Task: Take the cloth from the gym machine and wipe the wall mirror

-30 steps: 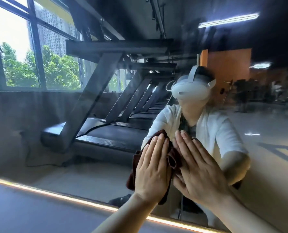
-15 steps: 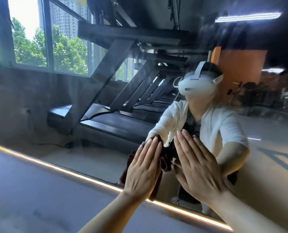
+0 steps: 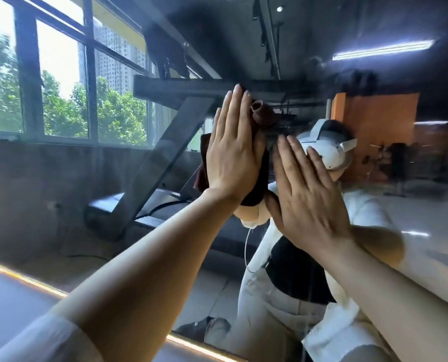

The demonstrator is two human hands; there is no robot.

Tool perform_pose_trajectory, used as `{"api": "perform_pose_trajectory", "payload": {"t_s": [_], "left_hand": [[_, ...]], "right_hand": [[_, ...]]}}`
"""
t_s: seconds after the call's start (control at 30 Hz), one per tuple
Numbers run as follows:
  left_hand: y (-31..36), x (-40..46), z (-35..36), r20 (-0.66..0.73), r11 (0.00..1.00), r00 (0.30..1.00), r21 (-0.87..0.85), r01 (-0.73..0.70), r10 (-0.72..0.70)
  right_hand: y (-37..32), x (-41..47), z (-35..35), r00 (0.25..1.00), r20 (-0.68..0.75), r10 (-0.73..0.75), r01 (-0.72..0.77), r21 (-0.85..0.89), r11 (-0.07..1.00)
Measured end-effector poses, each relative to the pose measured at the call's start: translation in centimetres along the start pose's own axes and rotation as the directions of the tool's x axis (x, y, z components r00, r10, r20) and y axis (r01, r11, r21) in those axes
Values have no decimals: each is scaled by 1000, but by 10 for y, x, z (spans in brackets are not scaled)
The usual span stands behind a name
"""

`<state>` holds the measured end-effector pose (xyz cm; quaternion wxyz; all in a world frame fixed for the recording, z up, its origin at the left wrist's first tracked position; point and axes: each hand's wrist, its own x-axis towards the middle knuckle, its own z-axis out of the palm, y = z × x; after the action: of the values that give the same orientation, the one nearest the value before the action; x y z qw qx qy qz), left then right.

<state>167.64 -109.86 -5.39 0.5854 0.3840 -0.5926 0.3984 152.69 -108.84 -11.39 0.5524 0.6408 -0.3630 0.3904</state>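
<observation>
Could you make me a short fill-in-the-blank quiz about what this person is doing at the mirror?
1. The left hand presses a dark red ____ against the mirror.
2. The right hand has its fingers ____, not curled.
3. Reflected at left is a row of ____.
4. The cloth sits under the ____ hand only.

Missing words: cloth; straight; treadmills; left

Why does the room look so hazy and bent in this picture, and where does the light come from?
Head view: most of it is a reflection in the wall mirror, whose surface looks streaky, so the treadmills appear hazy. The wide lens bends the window frames. Daylight there is blown out; a ceiling lamp glares. The left hand pressing the cloth and the right hand are fairly sharp.
</observation>
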Motion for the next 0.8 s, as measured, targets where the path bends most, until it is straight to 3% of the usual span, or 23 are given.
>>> {"api": "perform_pose_trajectory", "payload": {"t_s": [0.3, 0.5, 0.63, 0.7, 0.8], "left_hand": [[1, -106, -3, 31, 999, 999, 30, 11, -12], [5, -196, -5, 124, 999, 992, 39, 11, -16], [-10, -184, -16, 170, 996, 983, 25, -82, 76], [-32, -147, -21, 131, 998, 991, 56, 4, -11], [-75, -81, -30, 7, 951, 953, 65, 303, -304]], "right_hand": [[-23, -55, 2, 995, 65, -82, 80, 31, 996], [-30, -79, -1, 989, 99, -108, 91, 162, 983], [-14, -65, -7, 991, 66, -116, 100, 212, 972], [7, -43, -7, 998, 18, -62, 57, 191, 980], [31, -17, -7, 1000, -15, 18, -16, 143, 990]]}}
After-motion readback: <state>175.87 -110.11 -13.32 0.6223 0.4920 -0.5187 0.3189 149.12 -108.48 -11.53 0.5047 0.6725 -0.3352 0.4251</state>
